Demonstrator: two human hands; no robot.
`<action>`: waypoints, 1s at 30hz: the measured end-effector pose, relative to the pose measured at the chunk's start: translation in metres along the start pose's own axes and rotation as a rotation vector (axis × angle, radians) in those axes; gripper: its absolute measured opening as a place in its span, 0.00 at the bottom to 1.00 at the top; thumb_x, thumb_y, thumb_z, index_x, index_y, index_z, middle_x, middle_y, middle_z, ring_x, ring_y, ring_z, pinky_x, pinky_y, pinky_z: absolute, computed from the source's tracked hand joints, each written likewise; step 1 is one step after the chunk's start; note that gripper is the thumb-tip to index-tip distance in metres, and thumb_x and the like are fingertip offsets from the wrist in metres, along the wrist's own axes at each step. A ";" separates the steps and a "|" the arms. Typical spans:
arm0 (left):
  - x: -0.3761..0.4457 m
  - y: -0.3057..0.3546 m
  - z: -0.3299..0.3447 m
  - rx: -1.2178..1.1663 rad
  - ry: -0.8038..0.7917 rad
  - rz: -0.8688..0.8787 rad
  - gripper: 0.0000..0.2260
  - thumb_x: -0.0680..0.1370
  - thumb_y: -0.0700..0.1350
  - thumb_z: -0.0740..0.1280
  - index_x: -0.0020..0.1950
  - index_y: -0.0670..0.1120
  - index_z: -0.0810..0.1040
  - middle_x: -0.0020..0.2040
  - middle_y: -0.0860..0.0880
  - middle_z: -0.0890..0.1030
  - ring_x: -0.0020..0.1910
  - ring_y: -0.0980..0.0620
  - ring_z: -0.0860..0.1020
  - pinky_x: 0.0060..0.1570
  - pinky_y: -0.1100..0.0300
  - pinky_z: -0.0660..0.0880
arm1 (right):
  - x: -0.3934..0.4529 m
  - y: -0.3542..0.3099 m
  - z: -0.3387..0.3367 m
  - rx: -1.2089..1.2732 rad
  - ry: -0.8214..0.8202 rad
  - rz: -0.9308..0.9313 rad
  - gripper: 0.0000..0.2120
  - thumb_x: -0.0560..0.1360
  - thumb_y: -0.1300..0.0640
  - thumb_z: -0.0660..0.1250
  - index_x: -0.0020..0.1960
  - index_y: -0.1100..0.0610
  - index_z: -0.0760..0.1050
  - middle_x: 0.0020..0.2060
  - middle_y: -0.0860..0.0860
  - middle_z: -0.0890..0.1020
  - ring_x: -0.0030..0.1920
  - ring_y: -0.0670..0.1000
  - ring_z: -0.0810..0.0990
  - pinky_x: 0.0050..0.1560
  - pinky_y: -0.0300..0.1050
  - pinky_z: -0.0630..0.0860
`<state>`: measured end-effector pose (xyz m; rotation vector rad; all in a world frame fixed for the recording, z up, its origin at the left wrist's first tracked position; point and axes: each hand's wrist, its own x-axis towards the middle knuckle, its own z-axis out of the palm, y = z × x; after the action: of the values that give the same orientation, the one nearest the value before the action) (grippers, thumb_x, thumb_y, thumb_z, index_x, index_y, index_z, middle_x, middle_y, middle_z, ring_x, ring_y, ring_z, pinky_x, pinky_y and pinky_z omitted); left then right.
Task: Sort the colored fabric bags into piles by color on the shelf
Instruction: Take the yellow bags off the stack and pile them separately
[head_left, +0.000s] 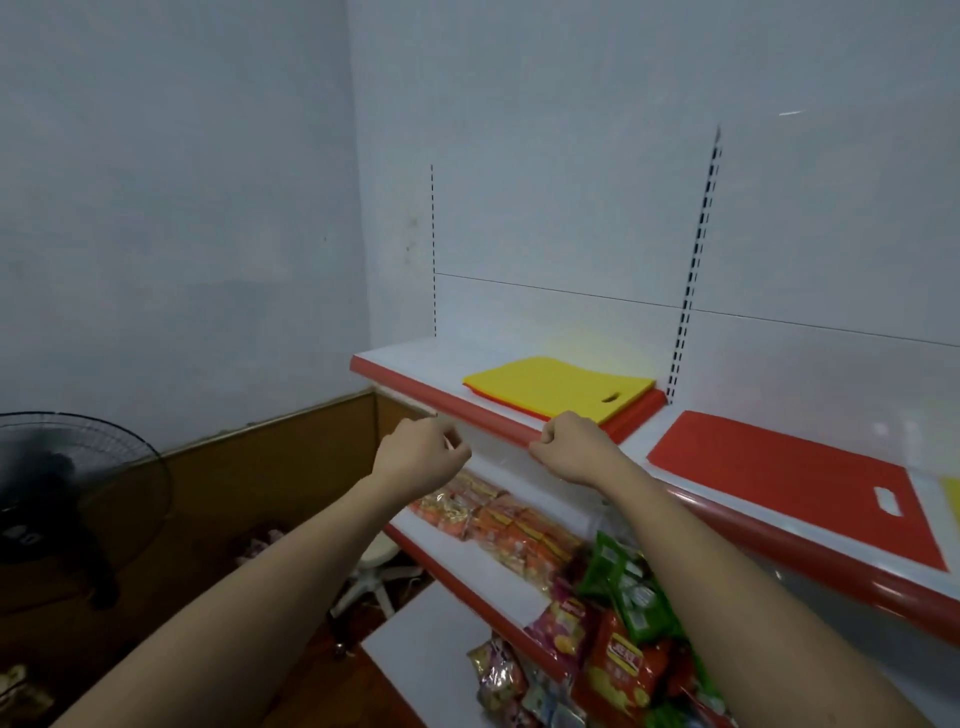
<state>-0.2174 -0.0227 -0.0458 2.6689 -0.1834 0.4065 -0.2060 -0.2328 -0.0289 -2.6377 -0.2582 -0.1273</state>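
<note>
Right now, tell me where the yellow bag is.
The yellow bag lies flat on the top shelf, left of the upright rail, just beyond the right hand; the red bag lies further right.

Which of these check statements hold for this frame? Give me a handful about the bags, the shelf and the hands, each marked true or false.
1. A yellow bag lies on top of the pile at the left end of the top shelf. True.
2. The red bag lies on the same pile as the yellow one. False: it lies apart, on the shelf section to the right.
3. The left hand holds a bag. False: its fingers are curled and hold nothing.
4. The right hand is at the shelf's red front edge. True.
5. Snack packets fill the lower shelves. True.
</note>
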 end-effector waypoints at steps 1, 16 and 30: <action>0.007 -0.010 -0.002 -0.007 0.000 0.002 0.10 0.77 0.56 0.63 0.47 0.53 0.80 0.38 0.53 0.83 0.35 0.55 0.81 0.39 0.52 0.82 | 0.007 -0.005 0.004 -0.012 -0.012 0.006 0.20 0.76 0.56 0.64 0.29 0.56 0.60 0.24 0.53 0.61 0.29 0.53 0.62 0.37 0.46 0.61; 0.159 -0.060 0.037 -0.125 -0.093 0.074 0.10 0.79 0.51 0.63 0.45 0.47 0.80 0.41 0.48 0.83 0.41 0.48 0.81 0.39 0.54 0.76 | 0.124 0.019 0.035 0.040 0.124 0.166 0.18 0.77 0.53 0.64 0.32 0.56 0.65 0.29 0.55 0.71 0.31 0.55 0.69 0.36 0.46 0.64; 0.304 -0.081 0.084 -0.378 -0.054 0.103 0.04 0.76 0.48 0.67 0.48 0.50 0.80 0.46 0.52 0.81 0.44 0.50 0.78 0.41 0.58 0.71 | 0.173 0.092 0.030 0.106 0.859 0.477 0.06 0.75 0.60 0.65 0.51 0.58 0.73 0.49 0.57 0.76 0.53 0.60 0.74 0.44 0.47 0.65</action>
<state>0.1077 -0.0064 -0.0554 2.3049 -0.3758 0.2978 -0.0163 -0.2702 -0.0741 -2.2150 0.6202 -0.9995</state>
